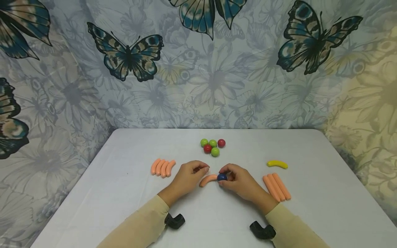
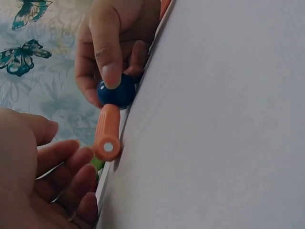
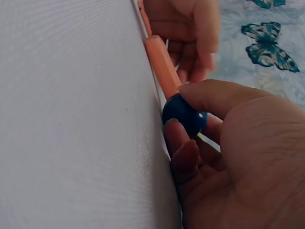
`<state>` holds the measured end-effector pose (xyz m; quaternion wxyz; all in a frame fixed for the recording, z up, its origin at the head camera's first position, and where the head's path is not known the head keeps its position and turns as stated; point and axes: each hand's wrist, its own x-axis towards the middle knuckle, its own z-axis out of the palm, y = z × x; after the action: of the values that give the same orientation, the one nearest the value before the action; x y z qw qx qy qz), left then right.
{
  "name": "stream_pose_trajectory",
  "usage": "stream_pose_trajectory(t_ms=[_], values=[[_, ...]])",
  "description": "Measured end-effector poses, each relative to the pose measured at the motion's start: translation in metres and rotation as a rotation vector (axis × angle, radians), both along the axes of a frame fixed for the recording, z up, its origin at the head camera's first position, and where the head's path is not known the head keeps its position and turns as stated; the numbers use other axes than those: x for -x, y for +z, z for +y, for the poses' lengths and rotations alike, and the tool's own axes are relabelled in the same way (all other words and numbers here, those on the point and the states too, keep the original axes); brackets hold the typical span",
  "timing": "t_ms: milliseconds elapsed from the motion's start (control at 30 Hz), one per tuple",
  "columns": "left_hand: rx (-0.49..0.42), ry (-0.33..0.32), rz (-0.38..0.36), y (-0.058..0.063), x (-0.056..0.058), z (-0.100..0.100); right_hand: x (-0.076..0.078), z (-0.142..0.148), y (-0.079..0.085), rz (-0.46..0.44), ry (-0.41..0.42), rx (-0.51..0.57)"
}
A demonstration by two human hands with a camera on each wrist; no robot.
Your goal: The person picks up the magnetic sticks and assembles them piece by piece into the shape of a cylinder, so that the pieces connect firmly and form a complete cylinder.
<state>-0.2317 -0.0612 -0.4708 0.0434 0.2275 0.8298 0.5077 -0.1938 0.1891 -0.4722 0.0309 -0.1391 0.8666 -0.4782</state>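
My right hand (image 1: 240,181) pinches a dark blue ball (image 1: 221,177) between thumb and fingers. The ball touches one end of a curved orange stick (image 1: 207,179) lying on the table. In the left wrist view, the stick's other end shows a round silvery disc (image 2: 108,147). My left hand (image 1: 190,175) hovers just beside that free end with its fingers loosely bent, holding nothing. The right wrist view has the blue ball (image 3: 183,114) against the stick (image 3: 164,67), with the left hand (image 3: 190,33) beyond.
Several curved orange sticks (image 1: 162,167) lie to the left. Green and red balls (image 1: 212,147) cluster farther back. On the right are a curved yellow stick (image 1: 277,164) and three straight orange sticks (image 1: 277,187), close to the right forearm. Patterned cloth (image 1: 217,86) hangs behind the white table (image 1: 130,206).
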Motion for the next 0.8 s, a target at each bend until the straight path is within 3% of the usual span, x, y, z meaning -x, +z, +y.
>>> stream_pose_trajectory(t_ms=[167, 433, 800], values=[[-0.073, 0.068, -0.025, 0.001, 0.009, -0.009, 0.000, 0.000, 0.002, 0.010, -0.031, -0.029], [-0.313, 0.099, -0.192, 0.003, 0.020, -0.014, 0.000, 0.006, 0.005, 0.038, -0.079, -0.115], [-0.337, 0.094, -0.211, 0.000, 0.029, -0.008, 0.006, 0.009, 0.006, 0.050, -0.180, -0.202]])
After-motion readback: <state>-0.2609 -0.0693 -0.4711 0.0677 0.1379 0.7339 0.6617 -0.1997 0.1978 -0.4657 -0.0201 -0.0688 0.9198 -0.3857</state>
